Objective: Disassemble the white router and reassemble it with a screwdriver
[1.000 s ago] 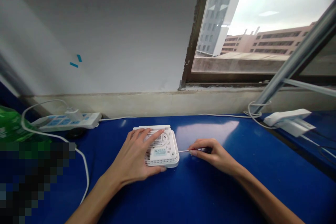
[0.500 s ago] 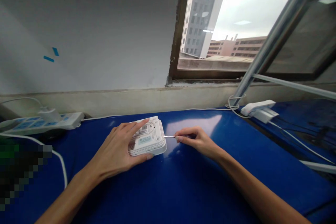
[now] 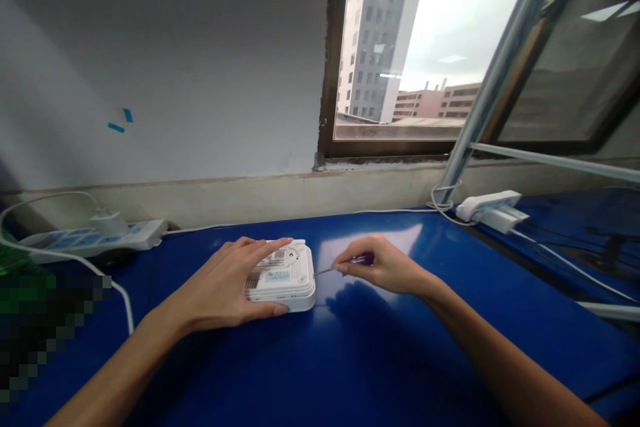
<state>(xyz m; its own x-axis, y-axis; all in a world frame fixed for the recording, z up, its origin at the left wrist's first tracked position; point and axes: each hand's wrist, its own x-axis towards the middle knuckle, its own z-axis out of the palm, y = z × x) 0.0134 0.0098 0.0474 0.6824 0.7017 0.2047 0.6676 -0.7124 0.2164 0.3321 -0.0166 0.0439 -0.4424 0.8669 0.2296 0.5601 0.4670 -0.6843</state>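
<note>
A white box-shaped device [image 3: 295,290] with vent holes and a pale label on its upper face lies on the blue table [image 3: 320,373]. Its left part is covered by my left hand [image 3: 227,287], which grips it with the thumb along the near side and the fingers over the top. My right hand [image 3: 380,265] pinches a thin metal tool [image 3: 325,271] with a dark handle. The tool's tip meets the right edge of the device; whether it is inside a seam I cannot tell.
At the back left a white power strip [image 3: 145,235] holds a plug, with a white cable curving forward. Another white power strip [image 3: 493,203] sits at the back right beside a metal pole [image 3: 463,153]. Behind the table are a wall and window.
The device now lies flatter and slightly lower in view, with my left hand still on it. My right hand has raised the tool's handle, so it slants down to the edge. The camera view has shifted.
</note>
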